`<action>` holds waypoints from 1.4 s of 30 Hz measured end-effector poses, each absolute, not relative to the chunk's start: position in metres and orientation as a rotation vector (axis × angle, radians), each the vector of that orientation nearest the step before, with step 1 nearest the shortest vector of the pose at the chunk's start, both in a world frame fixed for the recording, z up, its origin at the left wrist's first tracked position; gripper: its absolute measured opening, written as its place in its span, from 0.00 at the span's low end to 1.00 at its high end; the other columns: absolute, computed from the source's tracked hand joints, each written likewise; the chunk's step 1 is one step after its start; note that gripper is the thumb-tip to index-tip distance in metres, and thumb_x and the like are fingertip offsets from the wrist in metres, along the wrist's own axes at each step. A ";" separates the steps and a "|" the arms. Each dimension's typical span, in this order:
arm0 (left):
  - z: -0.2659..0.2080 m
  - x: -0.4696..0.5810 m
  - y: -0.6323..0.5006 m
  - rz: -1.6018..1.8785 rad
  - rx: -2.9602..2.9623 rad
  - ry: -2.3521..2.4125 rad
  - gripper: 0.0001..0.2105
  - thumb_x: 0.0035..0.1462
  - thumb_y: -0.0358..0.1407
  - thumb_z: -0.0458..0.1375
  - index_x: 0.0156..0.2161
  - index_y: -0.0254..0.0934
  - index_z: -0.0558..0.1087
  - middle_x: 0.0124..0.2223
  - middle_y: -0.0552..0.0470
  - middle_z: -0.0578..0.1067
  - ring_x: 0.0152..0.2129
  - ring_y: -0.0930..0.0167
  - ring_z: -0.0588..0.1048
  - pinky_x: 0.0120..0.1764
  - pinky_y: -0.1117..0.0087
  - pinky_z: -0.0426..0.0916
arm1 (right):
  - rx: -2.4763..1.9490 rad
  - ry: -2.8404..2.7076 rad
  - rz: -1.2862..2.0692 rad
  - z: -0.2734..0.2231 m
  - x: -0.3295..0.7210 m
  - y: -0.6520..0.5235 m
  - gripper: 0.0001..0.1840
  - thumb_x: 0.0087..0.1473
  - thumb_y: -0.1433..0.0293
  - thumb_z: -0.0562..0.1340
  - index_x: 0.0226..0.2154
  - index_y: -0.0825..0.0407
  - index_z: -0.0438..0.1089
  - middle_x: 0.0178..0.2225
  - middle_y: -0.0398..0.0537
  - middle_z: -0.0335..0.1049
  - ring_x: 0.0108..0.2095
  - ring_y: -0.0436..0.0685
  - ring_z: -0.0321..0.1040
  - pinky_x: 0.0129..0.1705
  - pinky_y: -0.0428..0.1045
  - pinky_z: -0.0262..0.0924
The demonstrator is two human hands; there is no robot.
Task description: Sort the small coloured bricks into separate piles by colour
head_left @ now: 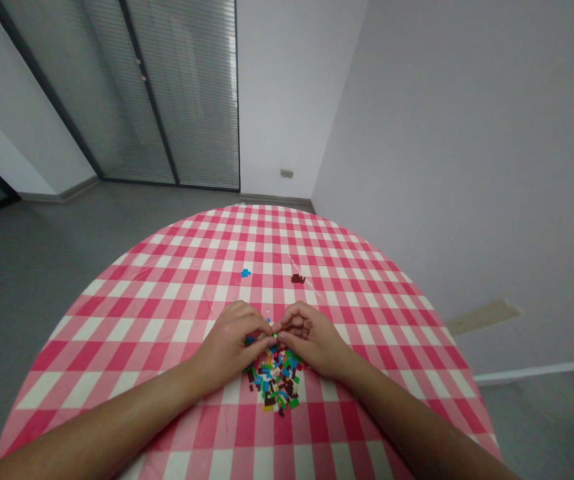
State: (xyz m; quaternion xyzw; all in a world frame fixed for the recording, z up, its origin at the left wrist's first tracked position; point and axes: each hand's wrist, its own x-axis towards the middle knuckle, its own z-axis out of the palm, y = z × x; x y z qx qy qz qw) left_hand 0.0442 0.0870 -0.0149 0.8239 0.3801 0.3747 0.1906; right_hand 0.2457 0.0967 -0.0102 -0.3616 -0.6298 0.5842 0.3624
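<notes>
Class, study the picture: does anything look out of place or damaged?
A tan patch low on the right wall stands out, breaking its plain pale surface; whether it is damage, I cannot tell. The small coloured pieces lie loosely heaped.

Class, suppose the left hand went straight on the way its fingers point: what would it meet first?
Most likely the tiny greenish piece just ahead, then the bare right hand facing it; exact depth is hard to judge.

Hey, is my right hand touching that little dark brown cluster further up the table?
Apart. The head view shows checkered tablecloth between the right hand and the dark brown cluster beyond it.
</notes>
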 end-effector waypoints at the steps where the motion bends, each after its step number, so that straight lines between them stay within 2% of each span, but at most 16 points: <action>1: -0.016 0.044 0.087 1.050 2.322 1.070 0.06 0.61 0.37 0.60 0.33 0.39 0.73 0.31 0.52 0.75 0.31 0.68 0.71 0.37 0.64 0.63 | -0.928 -1.599 1.537 -0.010 0.245 0.097 0.12 0.49 0.68 0.67 0.33 0.49 0.63 0.33 0.44 0.73 0.35 0.53 0.74 0.38 0.50 0.68; 6: -0.019 0.043 0.089 1.051 2.348 1.063 0.07 0.60 0.36 0.61 0.31 0.39 0.72 0.31 0.52 0.74 0.31 0.68 0.71 0.37 0.64 0.62 | -0.955 -1.546 1.620 -0.012 0.246 0.100 0.15 0.47 0.69 0.68 0.35 0.49 0.62 0.35 0.46 0.76 0.36 0.54 0.75 0.38 0.50 0.68; 18: -0.020 0.044 0.089 1.030 2.454 1.107 0.05 0.61 0.36 0.60 0.34 0.39 0.74 0.32 0.53 0.75 0.32 0.68 0.71 0.36 0.65 0.61 | -1.104 -1.578 1.537 -0.012 0.246 0.103 0.19 0.45 0.70 0.68 0.40 0.48 0.63 0.31 0.44 0.78 0.34 0.57 0.77 0.37 0.53 0.69; 29: -0.018 0.045 0.088 0.988 2.457 1.127 0.04 0.60 0.37 0.62 0.36 0.40 0.77 0.32 0.53 0.77 0.32 0.67 0.72 0.37 0.64 0.61 | -1.033 -1.425 1.581 -0.017 0.245 0.103 0.23 0.40 0.72 0.70 0.38 0.49 0.62 0.29 0.41 0.75 0.28 0.51 0.74 0.34 0.49 0.69; 35: -0.009 0.035 0.095 1.009 2.450 1.210 0.04 0.59 0.36 0.61 0.35 0.39 0.77 0.32 0.52 0.78 0.32 0.66 0.73 0.38 0.63 0.63 | -1.053 -1.387 1.493 -0.018 0.247 0.106 0.19 0.43 0.69 0.70 0.36 0.50 0.62 0.31 0.42 0.71 0.28 0.51 0.73 0.33 0.49 0.69; 42: 0.003 -0.006 0.123 0.867 2.335 1.515 0.09 0.60 0.38 0.57 0.34 0.38 0.79 0.34 0.49 0.80 0.32 0.64 0.75 0.39 0.62 0.66 | -1.096 -1.391 1.371 -0.023 0.255 0.114 0.12 0.47 0.70 0.66 0.34 0.51 0.63 0.26 0.39 0.67 0.23 0.49 0.68 0.26 0.47 0.65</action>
